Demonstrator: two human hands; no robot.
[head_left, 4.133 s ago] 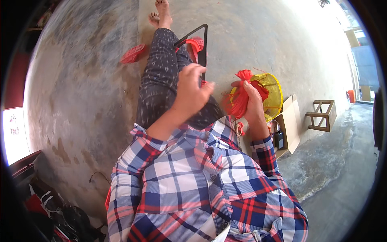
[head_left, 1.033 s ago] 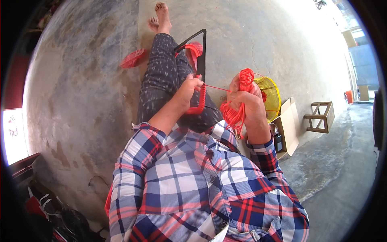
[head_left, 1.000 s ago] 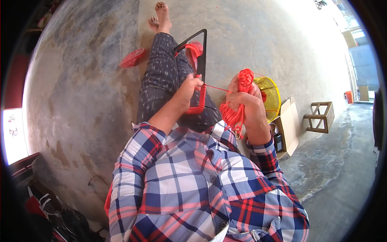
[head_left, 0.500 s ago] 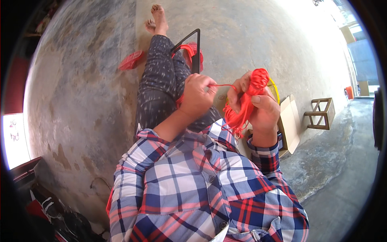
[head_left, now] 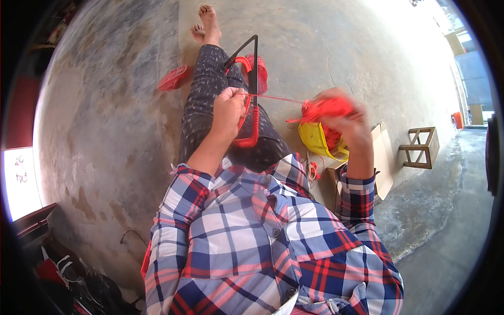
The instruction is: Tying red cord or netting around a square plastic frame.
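A thin red cord (head_left: 278,98) runs taut between my hands. Its left end is pinched in the closed fingers of my left hand (head_left: 229,109), above my thigh. My right hand (head_left: 352,123), smeared by motion, is closed round a bundle of red cord (head_left: 328,108), with loose strands hanging from its left side. Just below that bundle is a yellow container (head_left: 312,137) with red material inside, partly hidden by my right hand. Over my legs, close to my left hand, lies a black-and-red frame with a ribbed red grip (head_left: 255,126), shaped like a hacksaw.
An open cardboard box (head_left: 382,157) stands by my right forearm, with a small wooden stool (head_left: 419,147) beyond it. A small red looped item (head_left: 314,170) lies near my right side. Red slippers (head_left: 173,79) rest on the concrete floor (head_left: 126,131) beside my legs.
My left hand has moved left and the right hand right, lengthening the cord between them. The bundle has swung from upright to sideways, uncovering the yellow container and the frame's red grip.
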